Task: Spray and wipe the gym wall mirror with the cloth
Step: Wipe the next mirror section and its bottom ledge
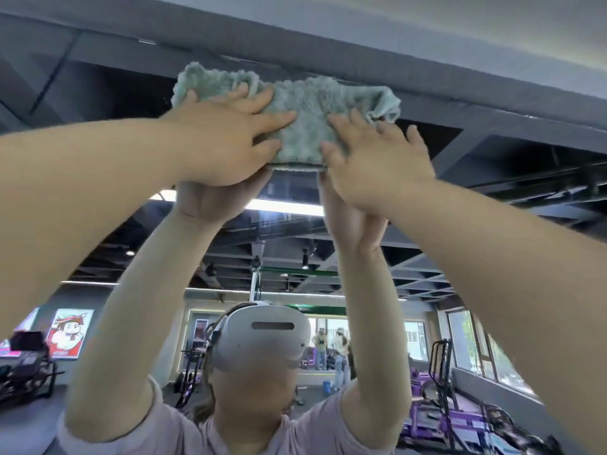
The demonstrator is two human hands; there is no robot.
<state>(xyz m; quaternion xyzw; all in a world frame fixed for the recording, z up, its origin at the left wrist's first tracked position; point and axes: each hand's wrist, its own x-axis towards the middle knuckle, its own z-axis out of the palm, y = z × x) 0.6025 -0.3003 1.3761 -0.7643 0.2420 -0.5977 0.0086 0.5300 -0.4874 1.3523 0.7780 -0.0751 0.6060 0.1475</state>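
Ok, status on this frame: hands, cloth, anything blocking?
Left hand and right hand flat, both pressing the cloth. Cloth spread on the mirror at its top edge. Nothing seen blocking the wipe.

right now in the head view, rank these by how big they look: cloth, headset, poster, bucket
1. cloth, nearest the camera, so its lead is partly closeness
2. headset, seen as a reflection
3. poster
4. bucket, tiny and far off

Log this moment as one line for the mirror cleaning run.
stage: wipe | cloth: pressed on mirror, near its top | left hand: flat on cloth | right hand: flat on cloth
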